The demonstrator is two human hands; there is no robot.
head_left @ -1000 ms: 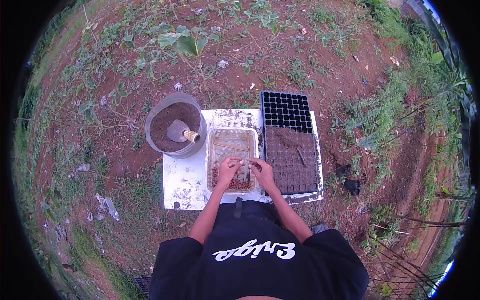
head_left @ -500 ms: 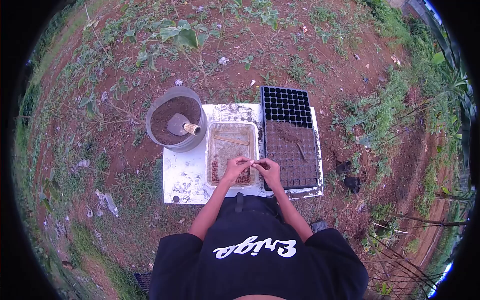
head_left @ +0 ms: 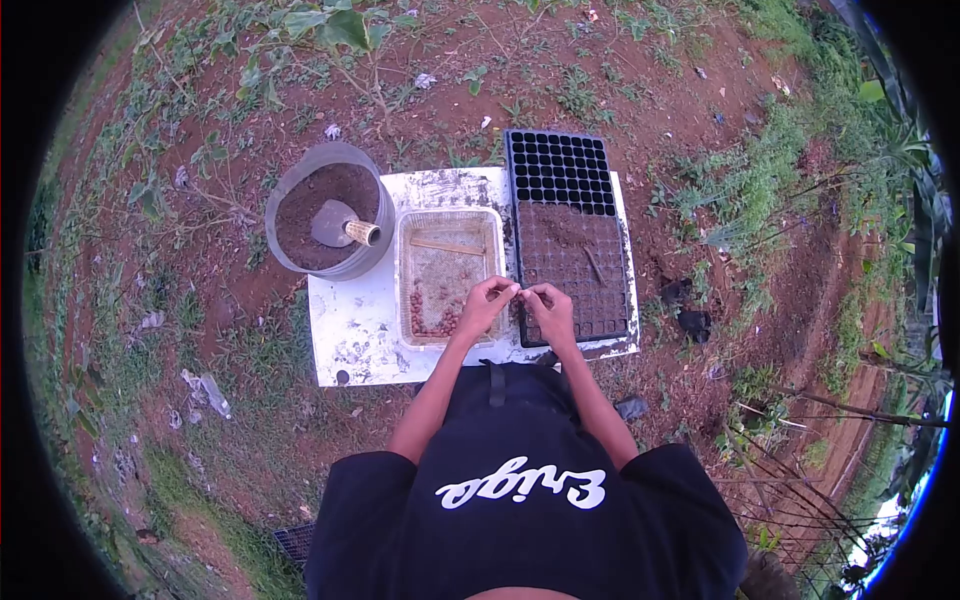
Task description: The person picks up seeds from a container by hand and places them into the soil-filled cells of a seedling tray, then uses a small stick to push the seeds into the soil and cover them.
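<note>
My left hand (head_left: pixel 487 305) is at the lower right of a clear plastic tray (head_left: pixel 402 285), its fingertips pinched. My right hand (head_left: pixel 548 308) is pinched too, over the left edge of a black seedling tray (head_left: pixel 565 165). The fingertips of both hands nearly meet; whatever tiny thing lies between them is too small to make out. Small reddish-brown seeds (head_left: pixel 430 320) lie in the near part of the plastic tray, with a flat wooden stick (head_left: pixel 447 247) farther back. Soil (head_left: pixel 560 260) covers the nearer cells of the seedling tray, and a thin twig-like stick (head_left: pixel 595 267) rests on it.
A grey bucket (head_left: pixel 375 255) of dark soil stands at the left on the white, stained board (head_left: pixel 350 345). Inside it lies a trowel (head_left: pixel 330 224) with a light handle. Leafy plants (head_left: pixel 345 30) and weeds grow around on reddish ground.
The camera view has shifted, so the board and its contents sit higher and farther left. My hands, still pinched, have moved slightly right toward the seedling tray.
</note>
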